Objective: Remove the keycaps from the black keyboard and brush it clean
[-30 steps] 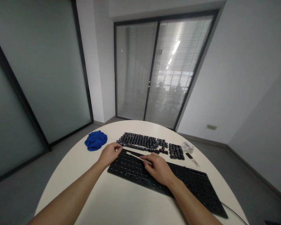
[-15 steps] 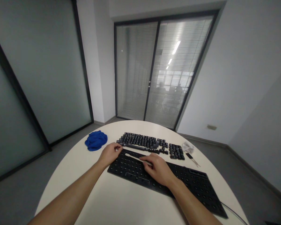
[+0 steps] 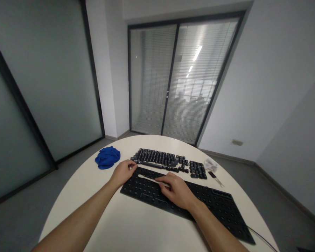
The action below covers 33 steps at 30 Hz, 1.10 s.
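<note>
A black keyboard base (image 3: 220, 210), stripped of its keycaps, lies at a slant on the round table. My right hand (image 3: 177, 190) is closed round a thin cotton swab (image 3: 147, 178) over the board's left half. The swab's pale tip points left, low over the key switches; whether it touches them I cannot tell. At the far left corner of the board, my left hand (image 3: 124, 172) has its fingers curled together on the edge. Just beyond the board, loose black keycaps (image 3: 157, 157) are laid out in rows, with another block of keycaps (image 3: 197, 169) to the right.
A crumpled blue cloth (image 3: 107, 157) sits at the table's left. On the right are a crumpled clear plastic piece (image 3: 210, 164) and a small dark-handled tool with prongs (image 3: 215, 177). A cable (image 3: 262, 238) runs from the board over the table's (image 3: 115, 224) right side.
My right hand has shifted slightly left, and the swab's tip has moved a little left and away from me. My left hand and the keyboard stay where they were.
</note>
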### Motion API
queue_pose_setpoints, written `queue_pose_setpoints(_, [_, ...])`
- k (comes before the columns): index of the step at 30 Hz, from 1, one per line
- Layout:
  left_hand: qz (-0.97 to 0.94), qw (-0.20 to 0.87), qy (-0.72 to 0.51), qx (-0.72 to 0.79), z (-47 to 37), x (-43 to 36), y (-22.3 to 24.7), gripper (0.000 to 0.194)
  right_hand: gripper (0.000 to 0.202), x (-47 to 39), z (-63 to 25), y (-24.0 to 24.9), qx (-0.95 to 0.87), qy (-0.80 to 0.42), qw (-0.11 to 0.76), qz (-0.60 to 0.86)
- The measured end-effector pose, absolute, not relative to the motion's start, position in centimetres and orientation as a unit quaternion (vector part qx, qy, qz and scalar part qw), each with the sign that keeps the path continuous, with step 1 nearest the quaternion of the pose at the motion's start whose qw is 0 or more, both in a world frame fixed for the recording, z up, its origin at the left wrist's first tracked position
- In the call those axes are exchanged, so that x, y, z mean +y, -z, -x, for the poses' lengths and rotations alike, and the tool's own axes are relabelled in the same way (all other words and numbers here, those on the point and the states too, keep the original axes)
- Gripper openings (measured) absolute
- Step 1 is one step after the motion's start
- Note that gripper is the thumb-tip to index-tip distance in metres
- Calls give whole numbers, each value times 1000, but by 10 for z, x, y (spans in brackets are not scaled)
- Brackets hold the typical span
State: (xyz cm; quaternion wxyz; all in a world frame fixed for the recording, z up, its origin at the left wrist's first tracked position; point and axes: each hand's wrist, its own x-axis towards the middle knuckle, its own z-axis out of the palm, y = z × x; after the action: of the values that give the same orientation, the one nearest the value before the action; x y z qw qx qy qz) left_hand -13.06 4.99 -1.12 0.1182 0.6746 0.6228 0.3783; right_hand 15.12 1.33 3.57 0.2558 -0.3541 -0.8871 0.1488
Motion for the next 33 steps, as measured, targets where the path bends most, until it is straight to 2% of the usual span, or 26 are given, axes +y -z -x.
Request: queue_pose_setpoints(33, [-676,120,-374,624,130,49,10,24,35,9,-151,-40,-905,-186,247,291])
